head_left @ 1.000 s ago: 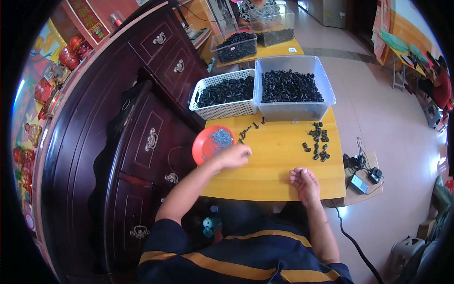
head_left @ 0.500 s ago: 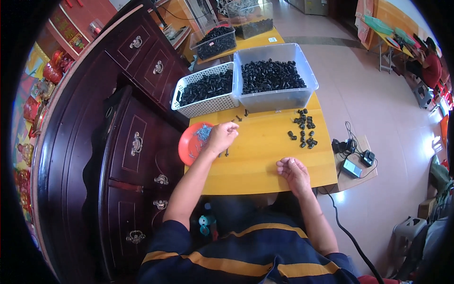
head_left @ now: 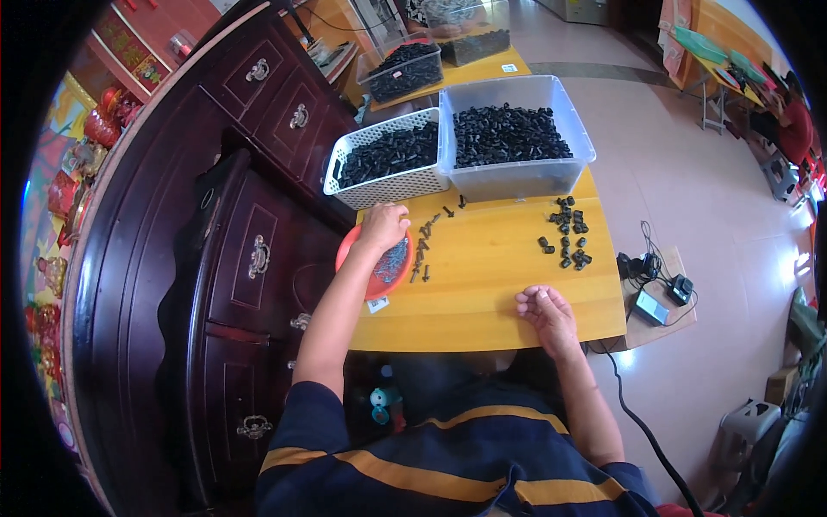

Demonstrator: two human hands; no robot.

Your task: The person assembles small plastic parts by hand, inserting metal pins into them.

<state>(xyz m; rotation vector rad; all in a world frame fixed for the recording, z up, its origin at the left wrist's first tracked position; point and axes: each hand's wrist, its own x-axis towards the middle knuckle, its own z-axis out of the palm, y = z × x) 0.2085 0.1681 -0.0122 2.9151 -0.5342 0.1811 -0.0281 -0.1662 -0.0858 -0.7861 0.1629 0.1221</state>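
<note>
My left hand [head_left: 384, 227] is over the far rim of an orange-red plate [head_left: 344, 251], fingers curled together; whatever they hold, if anything, is hidden. Thin silvery-blue screws or pins [head_left: 392, 261] lie heaped in this plate. Just right of it, a row of small dark slender parts [head_left: 421, 246] runs along the yellow table [head_left: 482, 258]. Close to the table's front edge, my right hand [head_left: 549, 320] is raised with thumb and fingers pinched; I cannot make out anything between them. Beyond it lies a loose group of short black cylindrical parts [head_left: 565, 226].
At the table's back stand a white perforated basket [head_left: 392, 183] and a clear plastic bin [head_left: 517, 179], both full of black parts. A dark wooden cabinet [head_left: 228, 284] borders the left side. On the right, a small stand [head_left: 676, 302] carries devices and cables. Another person [head_left: 792, 129] sits far right.
My left hand has moved left and away from me, from beside the dark row to over the plate, uncovering the row. My right hand stays pinched in nearly the same place. The view has shifted slightly.
</note>
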